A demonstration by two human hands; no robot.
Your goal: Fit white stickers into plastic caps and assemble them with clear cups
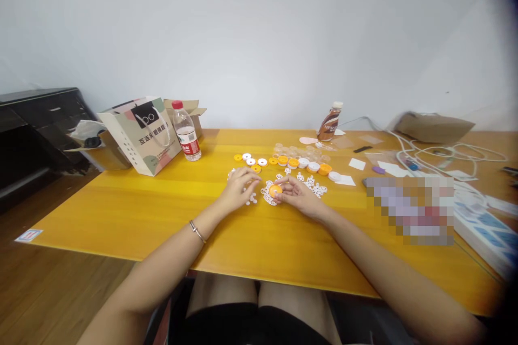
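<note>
My right hand (297, 194) grips a small orange round disc (275, 191) between thumb and fingers, over lacy white plastic pieces (269, 200) on the table. To its left, my left hand (238, 188) is arched with the thumb apart from the fingers, close above small white pieces (251, 199); nothing shows in it. Beyond the hands lie flat yellow and white rings (263, 162). A row of orange and white round parts (313, 167) runs to the right, with clear plastic cups (295, 151) behind it. More lacy white pieces (318, 187) lie beside my right hand.
A water bottle (186, 132) stands by a paper bag (141, 137) on the left. A brown drink bottle (331, 122) is at the back. White cables (437, 153), paper pieces (356, 164) and a power strip (485, 229) occupy the right side of the wooden table (133, 215).
</note>
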